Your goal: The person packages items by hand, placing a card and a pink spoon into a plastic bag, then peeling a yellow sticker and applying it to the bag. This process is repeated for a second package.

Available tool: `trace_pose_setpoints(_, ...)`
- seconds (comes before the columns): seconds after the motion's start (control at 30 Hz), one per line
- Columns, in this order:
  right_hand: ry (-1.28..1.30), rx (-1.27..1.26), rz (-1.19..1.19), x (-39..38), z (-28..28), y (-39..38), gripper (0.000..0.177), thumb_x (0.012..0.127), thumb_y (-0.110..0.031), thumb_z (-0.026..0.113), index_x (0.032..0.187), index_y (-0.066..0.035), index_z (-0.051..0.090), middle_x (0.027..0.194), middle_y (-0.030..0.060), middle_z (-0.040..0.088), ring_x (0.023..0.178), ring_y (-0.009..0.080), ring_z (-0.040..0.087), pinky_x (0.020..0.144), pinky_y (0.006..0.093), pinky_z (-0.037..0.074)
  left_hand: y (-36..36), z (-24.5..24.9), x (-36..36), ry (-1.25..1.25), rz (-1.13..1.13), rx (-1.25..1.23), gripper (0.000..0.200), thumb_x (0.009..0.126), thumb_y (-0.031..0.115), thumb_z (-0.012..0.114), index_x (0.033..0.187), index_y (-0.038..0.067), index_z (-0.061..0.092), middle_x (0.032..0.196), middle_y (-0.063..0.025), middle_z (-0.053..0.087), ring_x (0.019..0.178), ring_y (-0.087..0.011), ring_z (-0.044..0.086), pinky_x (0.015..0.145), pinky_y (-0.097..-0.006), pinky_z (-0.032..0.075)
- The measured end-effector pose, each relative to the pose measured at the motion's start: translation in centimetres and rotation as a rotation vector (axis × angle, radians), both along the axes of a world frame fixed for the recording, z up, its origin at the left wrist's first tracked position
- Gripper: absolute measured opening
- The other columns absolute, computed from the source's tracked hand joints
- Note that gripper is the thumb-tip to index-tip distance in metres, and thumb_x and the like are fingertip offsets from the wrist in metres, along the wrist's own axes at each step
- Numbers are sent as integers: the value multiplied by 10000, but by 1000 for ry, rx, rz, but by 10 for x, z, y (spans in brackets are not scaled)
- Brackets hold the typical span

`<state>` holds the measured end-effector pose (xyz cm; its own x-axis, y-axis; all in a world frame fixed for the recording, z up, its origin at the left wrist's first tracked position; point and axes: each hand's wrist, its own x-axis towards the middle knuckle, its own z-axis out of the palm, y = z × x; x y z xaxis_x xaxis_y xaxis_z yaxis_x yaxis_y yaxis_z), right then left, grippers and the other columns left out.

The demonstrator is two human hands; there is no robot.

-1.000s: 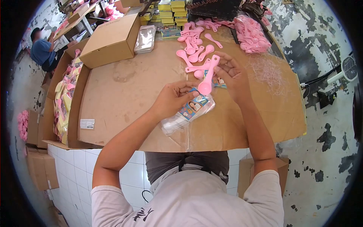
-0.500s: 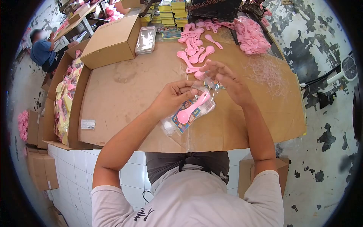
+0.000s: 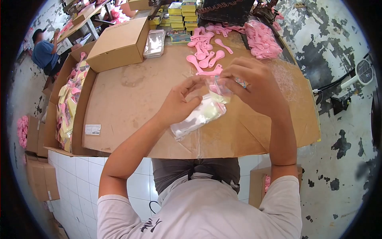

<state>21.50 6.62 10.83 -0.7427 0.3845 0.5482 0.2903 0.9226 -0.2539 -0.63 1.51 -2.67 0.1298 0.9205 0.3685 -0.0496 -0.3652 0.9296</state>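
My right hand (image 3: 254, 83) is closed, pinching the top of a clear plastic bag (image 3: 219, 95) that has a pink spoon and a pale yellow card back inside. Beside it, my left hand (image 3: 181, 99) has its thumb spread away from its fingers, with the fingertips right at the bag's left edge. Below both hands a stack of clear plastic bags (image 3: 193, 121) lies on the cardboard-covered table (image 3: 127, 115). Loose pink measuring spoons (image 3: 205, 59) are heaped just beyond my fingers. A bit of a printed card (image 3: 241, 82) shows behind my right hand.
A long carton (image 3: 77, 119) of packed spoons stands along the left, next to a closed cardboard box (image 3: 115, 44). Card stacks (image 3: 189, 14) and a clear-bag pack (image 3: 154, 43) sit at the back. A bulging bag of pink spoons (image 3: 262, 40) is back right. A person (image 3: 45, 51) sits far left.
The bag with the spoon and card has moved up off the bag stack and turned, now showing the card's pale back. My right hand has closed on it; my left thumb has come away.
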Motion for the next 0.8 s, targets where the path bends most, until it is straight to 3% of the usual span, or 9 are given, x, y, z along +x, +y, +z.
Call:
trace_pose_setpoints(0.13,73,-127,-99,-3,-2,-8,90,898,-87,746,948,-16,720,826,61,680,702,171,611,623,323,466,-13,23,5,120,3,127,494,953,7,657,1423,-28,510,1349,-133,625,1301,-219,578,1124,-355,437)
trace_pose_setpoints(0.23,48,-185,-60,-4,-4,-10,134,903,-127,733,1003,-39,724,846,134,689,752,293,656,689,377,518,-15,32,9,38,-14,59,443,975,27,659,1400,-21,541,1299,-146,661,1236,-211,623,1045,-334,501)
trace_pose_setpoints(0.33,50,-260,-97,-5,-14,-7,150,886,-129,748,1002,-40,714,882,125,681,771,290,660,687,376,519,-13,28,5,-27,-48,-50,402,995,43,653,1383,-19,566,1174,-142,723,1100,-187,691,924,-299,563)
trace_pose_setpoints(0.43,279,84,-134,-18,-30,-4,160,847,-115,763,987,-67,703,977,83,666,877,256,662,762,373,510,-14,31,3,-37,-21,-64,386,1003,47,647,1375,-28,574,1057,-129,759,975,-166,733,836,-274,585)
trace_pose_setpoints(0.53,150,376,-120,-22,-36,-4,216,772,-86,774,967,-90,683,1055,41,638,999,222,635,853,371,480,-17,35,5,-51,-7,-79,384,1000,60,652,1365,-38,582,1012,-114,769,919,-152,745,809,-270,587)
trace_pose_setpoints(0.7,21,515,-125,-33,-43,-8,234,729,-126,756,936,-74,659,1012,39,615,1035,214,608,896,372,454,-16,17,9,118,117,61,421,973,68,667,1372,-33,576,960,-104,786,807,-157,764,748,-289,596)
trace_pose_setpoints(0.8,-82,557,-156,-35,-53,-1,182,761,-147,729,901,-71,641,976,50,596,1002,227,600,887,370,452,-16,22,5,395,144,156,451,950,63,681,1381,-18,574,924,-109,789,766,-175,771,718,-306,595)
